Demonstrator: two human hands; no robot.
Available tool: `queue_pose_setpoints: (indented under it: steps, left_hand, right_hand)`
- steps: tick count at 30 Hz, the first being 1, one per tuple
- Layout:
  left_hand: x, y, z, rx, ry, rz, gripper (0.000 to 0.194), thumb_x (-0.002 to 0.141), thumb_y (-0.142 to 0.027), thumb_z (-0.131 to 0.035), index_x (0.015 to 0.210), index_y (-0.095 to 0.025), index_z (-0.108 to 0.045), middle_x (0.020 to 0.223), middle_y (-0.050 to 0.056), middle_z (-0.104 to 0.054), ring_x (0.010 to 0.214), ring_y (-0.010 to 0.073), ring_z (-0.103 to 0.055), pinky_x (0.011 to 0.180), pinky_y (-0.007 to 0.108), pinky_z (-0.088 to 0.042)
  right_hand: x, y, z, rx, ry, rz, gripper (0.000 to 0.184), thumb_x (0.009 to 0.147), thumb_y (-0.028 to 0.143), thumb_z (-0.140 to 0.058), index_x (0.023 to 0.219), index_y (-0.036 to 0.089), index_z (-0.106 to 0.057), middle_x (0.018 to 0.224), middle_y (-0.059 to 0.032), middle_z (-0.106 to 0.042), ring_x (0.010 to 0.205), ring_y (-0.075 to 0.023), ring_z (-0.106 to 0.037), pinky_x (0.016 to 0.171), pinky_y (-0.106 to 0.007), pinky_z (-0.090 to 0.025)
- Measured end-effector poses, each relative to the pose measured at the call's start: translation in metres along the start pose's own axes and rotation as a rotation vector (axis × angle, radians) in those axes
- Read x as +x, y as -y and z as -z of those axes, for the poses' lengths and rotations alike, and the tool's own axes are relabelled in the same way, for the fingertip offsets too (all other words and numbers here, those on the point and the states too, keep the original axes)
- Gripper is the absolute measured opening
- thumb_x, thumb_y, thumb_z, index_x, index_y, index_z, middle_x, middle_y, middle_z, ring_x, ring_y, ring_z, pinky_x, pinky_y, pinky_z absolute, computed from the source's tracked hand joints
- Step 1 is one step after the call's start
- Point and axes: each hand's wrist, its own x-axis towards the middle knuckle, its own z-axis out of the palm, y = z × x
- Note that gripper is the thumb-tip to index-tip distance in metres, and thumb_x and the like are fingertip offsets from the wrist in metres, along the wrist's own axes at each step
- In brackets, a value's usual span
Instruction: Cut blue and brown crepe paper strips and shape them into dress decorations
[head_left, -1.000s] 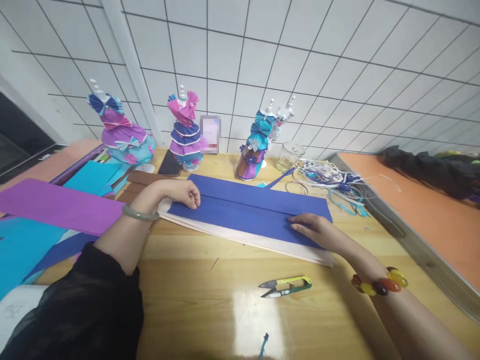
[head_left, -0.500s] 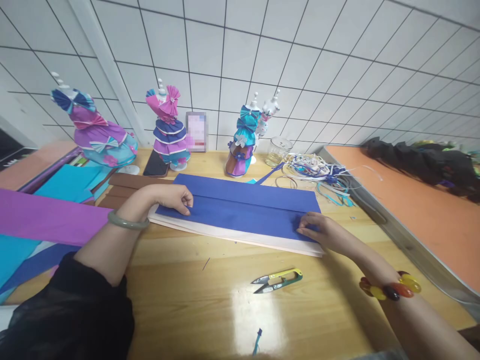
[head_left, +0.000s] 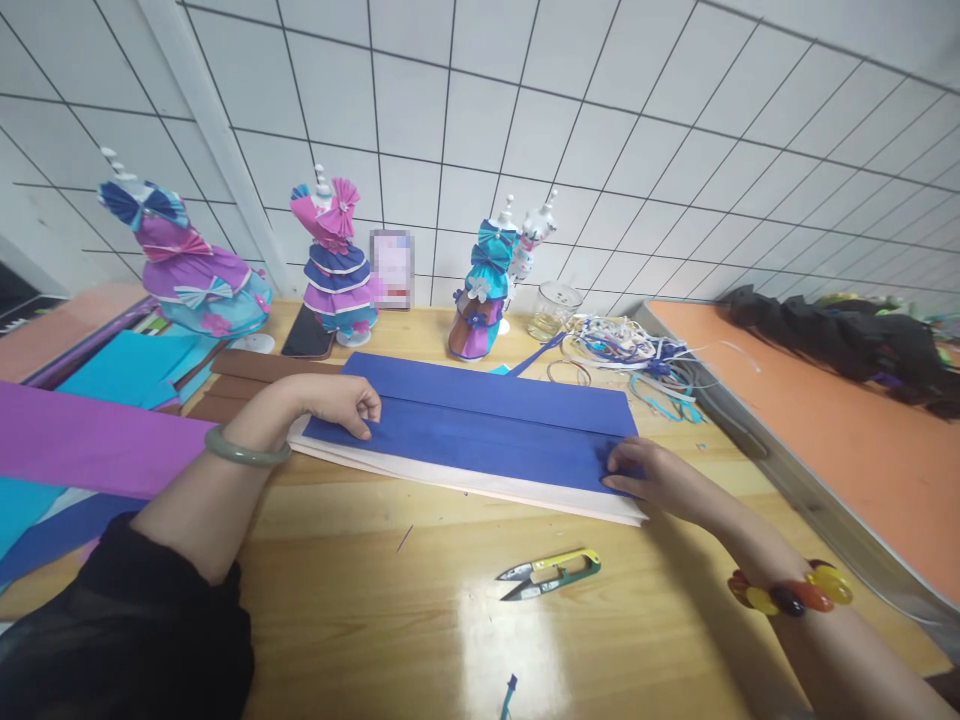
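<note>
One long blue sheet [head_left: 465,430] lies crosswise on the wooden table [head_left: 337,620] in front of me, on top of pale sheets [head_left: 480,488] whose edges show along its near side. A dark line runs along its length.

My left hand [head_left: 337,402] is over its left end, fingers curled in and thumb pointing down toward the blue surface; I cannot tell whether the fingertips pinch it or only rest there. My right hand [head_left: 649,478] is at the right end, fingers bent and thumb close to them; whether they close on the edge, I cannot tell either. A pale green bangle [head_left: 247,450] circles my left wrist, and a beaded bracelet [head_left: 791,597] my right.

Nearer to me, well apart from both hands, thread snips [head_left: 551,575] lie with their blades spread and pointing left. Brown sheets [head_left: 247,372] reach behind my left wrist, and a purple sheet [head_left: 90,440] lies farther left.

Beyond the blue sheet, a dark phone [head_left: 309,332] lies flat beside a small form in a pink, blue and purple dress [head_left: 337,270]. Behind the sheet's right end, a glass jar [head_left: 555,312] stands near a tangle of strips [head_left: 622,345].
</note>
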Motion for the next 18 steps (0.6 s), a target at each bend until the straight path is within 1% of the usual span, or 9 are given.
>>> queue_pose_setpoints:
  steps: [1,3,4,6,8,9,11,14,18]
  left_hand:
    - [0.0,0.001,0.0,-0.005,0.002,-0.003,0.031,0.058,-0.039,-0.064,0.079,-0.016,-0.059,0.066,-0.003,-0.049,0.061,0.0094,-0.043,0.054,0.018,-0.032]
    - [0.001,0.002,-0.001,-0.02,0.013,-0.011,0.029,0.059,-0.038,-0.064,0.077,-0.016,-0.059,0.064,-0.003,-0.049,0.06,0.0091,-0.042,0.054,0.018,-0.032]
    - [0.001,0.003,-0.001,-0.029,0.02,-0.016,0.029,0.059,-0.038,-0.063,0.076,-0.016,-0.059,0.064,-0.004,-0.049,0.059,0.009,-0.042,0.054,0.018,-0.032]
    - [0.001,0.003,-0.001,-0.045,0.022,-0.022,0.029,0.059,-0.038,-0.064,0.076,-0.016,-0.059,0.064,-0.004,-0.05,0.059,0.009,-0.042,0.055,0.018,-0.032]
    - [0.0,0.002,-0.001,-0.056,0.013,-0.019,0.029,0.058,-0.038,-0.064,0.076,-0.016,-0.06,0.064,-0.004,-0.05,0.06,0.009,-0.043,0.055,0.018,-0.033]
    - [0.0,0.001,0.0,-0.06,0.011,-0.016,0.029,0.058,-0.038,-0.064,0.076,-0.016,-0.059,0.064,-0.003,-0.051,0.059,0.009,-0.042,0.055,0.019,-0.033]
    - [-0.001,0.0,0.0,-0.07,0.014,-0.011,0.028,0.058,-0.037,-0.064,0.076,-0.016,-0.059,0.064,-0.003,-0.051,0.058,0.0087,-0.042,0.054,0.018,-0.032]
    - [-0.002,-0.001,0.0,-0.08,0.016,-0.014,0.028,0.058,-0.036,-0.064,0.077,-0.015,-0.058,0.064,-0.003,-0.05,0.058,0.0084,-0.041,0.053,0.018,-0.032]
    - [-0.002,-0.001,0.001,-0.061,0.011,-0.014,0.027,0.061,-0.036,-0.062,0.078,-0.015,-0.057,0.065,-0.003,-0.049,0.058,0.0085,-0.041,0.053,0.019,-0.032]
  right_hand:
    - [0.0,-0.001,0.0,0.01,-0.008,0.021,0.025,0.074,0.044,-0.054,0.071,0.02,-0.059,0.079,-0.005,-0.06,0.073,-0.019,-0.056,0.07,-0.03,-0.043]
    - [-0.001,-0.005,-0.001,0.044,-0.018,0.024,0.023,0.074,0.043,-0.053,0.074,0.02,-0.059,0.082,-0.0056,-0.061,0.077,-0.0196,-0.057,0.073,-0.031,-0.044]
    - [-0.001,-0.008,-0.001,0.064,-0.023,0.005,0.024,0.074,0.043,-0.053,0.079,0.02,-0.06,0.085,-0.0058,-0.062,0.078,-0.02,-0.057,0.073,-0.031,-0.044]
    - [-0.003,-0.014,-0.003,0.091,-0.023,-0.048,0.031,0.073,0.045,-0.054,0.093,0.02,-0.059,0.087,-0.0058,-0.063,0.078,-0.0206,-0.058,0.071,-0.031,-0.045]
    - [-0.004,-0.019,-0.004,0.075,0.0,-0.092,0.038,0.073,0.046,-0.055,0.1,0.02,-0.059,0.082,-0.0047,-0.064,0.073,-0.02,-0.058,0.066,-0.03,-0.045]
    - [-0.004,-0.022,-0.004,0.058,0.02,-0.104,0.037,0.073,0.047,-0.054,0.098,0.02,-0.059,0.079,-0.004,-0.064,0.069,-0.0193,-0.058,0.064,-0.029,-0.045]
    - [-0.005,-0.024,-0.003,0.028,0.047,-0.113,0.032,0.075,0.048,-0.053,0.089,0.021,-0.062,0.074,-0.0036,-0.063,0.065,-0.0183,-0.056,0.061,-0.028,-0.044]
    - [-0.007,-0.024,0.0,0.023,0.032,-0.077,0.03,0.076,0.049,-0.051,0.075,0.02,-0.061,0.075,-0.0045,-0.063,0.065,-0.018,-0.055,0.062,-0.029,-0.043]
    - [-0.012,-0.02,0.002,0.092,-0.012,-0.061,0.032,0.08,0.049,-0.045,0.076,0.02,-0.057,0.078,-0.0047,-0.062,0.068,-0.0177,-0.054,0.062,-0.028,-0.043]
